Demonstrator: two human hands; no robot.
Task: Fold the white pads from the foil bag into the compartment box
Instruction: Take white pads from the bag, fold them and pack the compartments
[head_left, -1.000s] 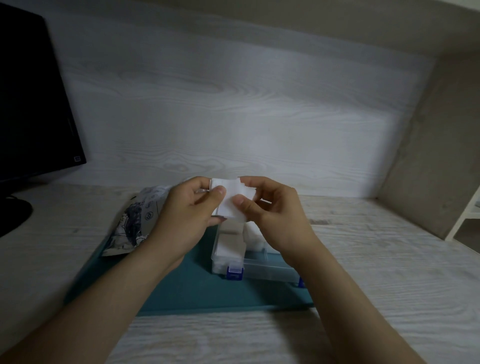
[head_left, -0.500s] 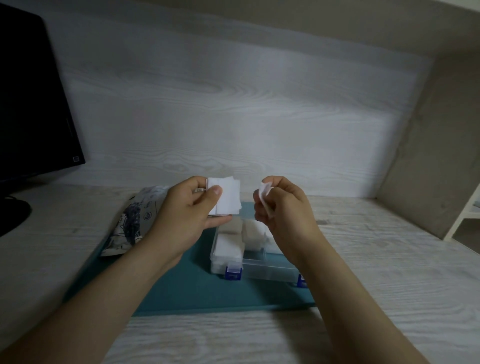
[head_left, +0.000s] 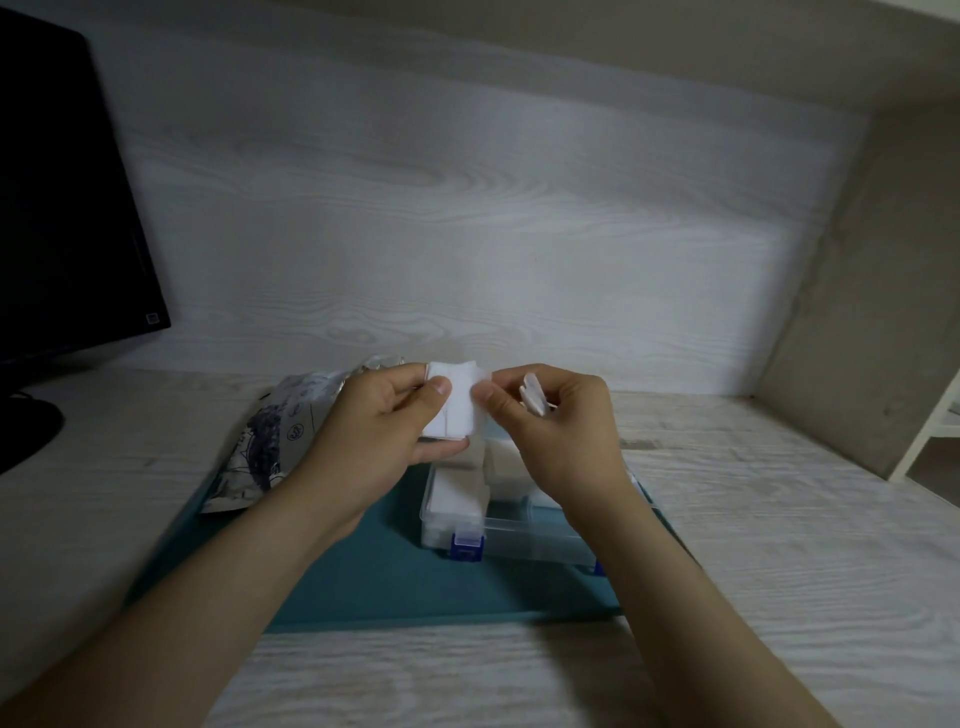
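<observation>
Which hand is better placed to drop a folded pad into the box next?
Right. The right hand holds a folded pad and hangs over the box. The left hand is busy gripping the unfolded pads, nearer the foil bag.

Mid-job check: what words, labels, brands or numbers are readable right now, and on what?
Foil bag: dark print and a round mark, too blurred to read.
Monitor: small sticker at its lower corner, too small to read.
Pads and box: no text visible.
Nothing can be quoted.
</observation>
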